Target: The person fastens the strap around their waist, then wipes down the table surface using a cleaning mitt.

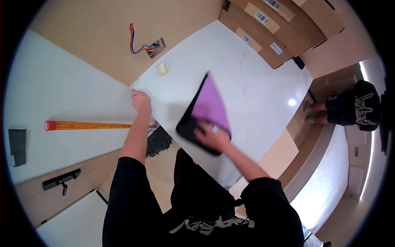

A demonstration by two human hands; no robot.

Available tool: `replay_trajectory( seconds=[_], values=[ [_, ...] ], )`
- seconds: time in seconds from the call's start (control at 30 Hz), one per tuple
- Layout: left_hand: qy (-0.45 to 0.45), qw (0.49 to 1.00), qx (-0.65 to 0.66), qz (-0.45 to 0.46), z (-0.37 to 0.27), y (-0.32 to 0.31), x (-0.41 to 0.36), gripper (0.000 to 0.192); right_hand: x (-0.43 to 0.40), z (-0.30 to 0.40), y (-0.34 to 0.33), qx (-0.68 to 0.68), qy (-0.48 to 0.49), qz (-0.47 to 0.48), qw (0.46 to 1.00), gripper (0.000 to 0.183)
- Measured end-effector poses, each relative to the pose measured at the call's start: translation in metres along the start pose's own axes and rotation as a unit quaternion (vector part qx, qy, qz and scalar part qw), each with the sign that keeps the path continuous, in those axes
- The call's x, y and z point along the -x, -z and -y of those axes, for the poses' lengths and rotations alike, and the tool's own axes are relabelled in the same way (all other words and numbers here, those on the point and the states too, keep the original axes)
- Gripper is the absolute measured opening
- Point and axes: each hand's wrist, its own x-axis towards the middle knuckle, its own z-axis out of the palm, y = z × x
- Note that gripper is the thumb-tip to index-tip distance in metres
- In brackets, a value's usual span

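My right hand presses on a folded cloth, purple with a black border and a black side, on a white marble-look tabletop. Both hand and cloth are slightly blurred. At the table's left corner, by the wall, my left hand is held with curled fingers. Whether it grips the table edge is hidden from view. A small pale yellowish block rests on the tabletop beyond my left hand.
Cardboard boxes with barcode labels are stacked at the table's far right. Loose wires hang from a wall opening. A mop leans at the left, near a door handle. Another person stands at the right.
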Motion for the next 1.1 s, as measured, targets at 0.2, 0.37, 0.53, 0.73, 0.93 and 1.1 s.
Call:
replay_trajectory(
  seconds=[0.2, 0.37, 0.53, 0.73, 0.93, 1.1],
  values=[
    [-0.003, 1.0, 0.011, -0.01, 0.002, -0.006, -0.005, 0.067, 0.074, -0.014, -0.024, 0.006, 0.178, -0.023, 0.984, 0.043],
    [-0.009, 0.999, 0.018, -0.03, 0.008, -0.002, -0.003, 0.067, -0.021, -0.1, 0.034, 0.067, -0.029, -0.056, 0.996, 0.05],
    [-0.007, 1.0, 0.008, -0.011, 0.0, -0.009, 0.008, 0.068, -0.111, -0.173, 0.092, 0.029, -0.163, -0.218, 0.962, 0.052],
    [-0.009, 1.0, -0.022, -0.021, 0.001, -0.009, 0.0, 0.068, -0.082, -0.092, 0.039, 0.048, -0.035, -0.242, 0.968, 0.044],
    [0.001, 0.999, -0.043, -0.021, -0.004, -0.003, 0.002, 0.068, 0.048, 0.0, -0.041, 0.087, 0.128, -0.193, 0.969, 0.043],
    [0.004, 0.999, -0.037, -0.04, 0.0, -0.006, 0.0, 0.067, 0.022, -0.028, -0.025, 0.028, 0.075, -0.102, 0.992, 0.046]
  ],
)
